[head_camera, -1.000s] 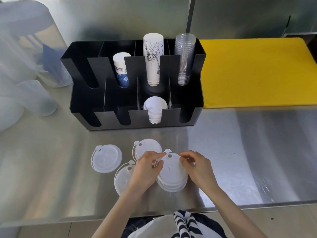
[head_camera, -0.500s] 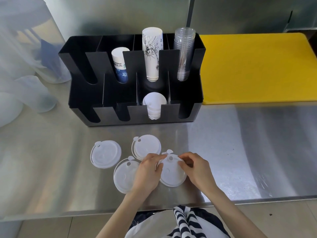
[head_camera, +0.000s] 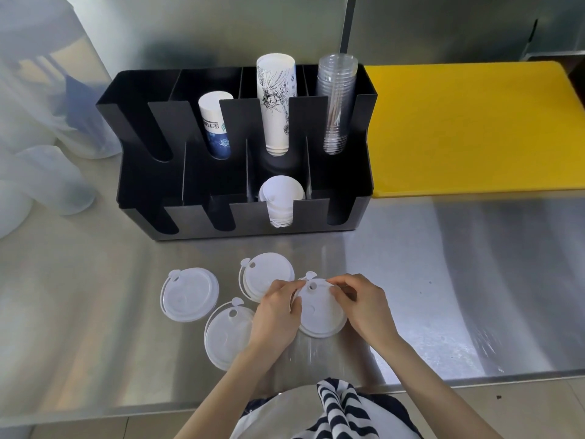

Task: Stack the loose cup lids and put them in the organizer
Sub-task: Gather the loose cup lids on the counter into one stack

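A small stack of white lids rests on a steel counter, near its front edge. Both hands are on it: the left hand pinches its left rim with curled fingers, and the right hand pinches the top right rim, fingers narrow. How many lids the stack holds cannot be told.

Three more lids lie loose to the left. One is just behind the left hand, partly covered by it. One sits near the counter's edge, partly under the left wrist. The third lies furthest left, touching nothing.

Behind them stands a black organizer with slotted compartments. Its front row holds one stack of white lids, right of centre; the other front slots look empty. The back row holds a short paper cup stack, a taller printed cup stack and clear plastic cups. A yellow board lies to the right.

Judging by this, stacking is under way: three lids are left to gather, and nothing in hand has gone into the organizer yet.
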Tool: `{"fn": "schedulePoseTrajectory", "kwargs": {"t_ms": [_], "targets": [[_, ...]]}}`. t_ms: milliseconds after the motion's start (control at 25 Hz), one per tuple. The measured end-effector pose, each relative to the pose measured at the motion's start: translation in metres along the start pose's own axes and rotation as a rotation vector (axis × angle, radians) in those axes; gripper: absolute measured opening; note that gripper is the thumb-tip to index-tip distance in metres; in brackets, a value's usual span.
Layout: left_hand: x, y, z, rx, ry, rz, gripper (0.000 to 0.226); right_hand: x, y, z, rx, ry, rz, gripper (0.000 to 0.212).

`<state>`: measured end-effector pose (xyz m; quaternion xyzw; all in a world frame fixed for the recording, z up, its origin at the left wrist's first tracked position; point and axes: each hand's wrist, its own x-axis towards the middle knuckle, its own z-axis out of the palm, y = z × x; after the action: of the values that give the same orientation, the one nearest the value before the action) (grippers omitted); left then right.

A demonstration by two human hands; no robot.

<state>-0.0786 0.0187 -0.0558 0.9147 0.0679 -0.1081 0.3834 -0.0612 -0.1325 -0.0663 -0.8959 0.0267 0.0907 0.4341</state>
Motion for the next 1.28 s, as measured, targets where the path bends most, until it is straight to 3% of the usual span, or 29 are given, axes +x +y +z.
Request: {"fn": "schedulePoseTrajectory", "kwargs": {"t_ms": [1280], "targets": [[-0.014, 0.0, -0.001, -0.03, -0.027, -0.176, 0.039, 0.009, -0.008, 0.008, -0.173, -0.138, -0.125, 0.023]]}}
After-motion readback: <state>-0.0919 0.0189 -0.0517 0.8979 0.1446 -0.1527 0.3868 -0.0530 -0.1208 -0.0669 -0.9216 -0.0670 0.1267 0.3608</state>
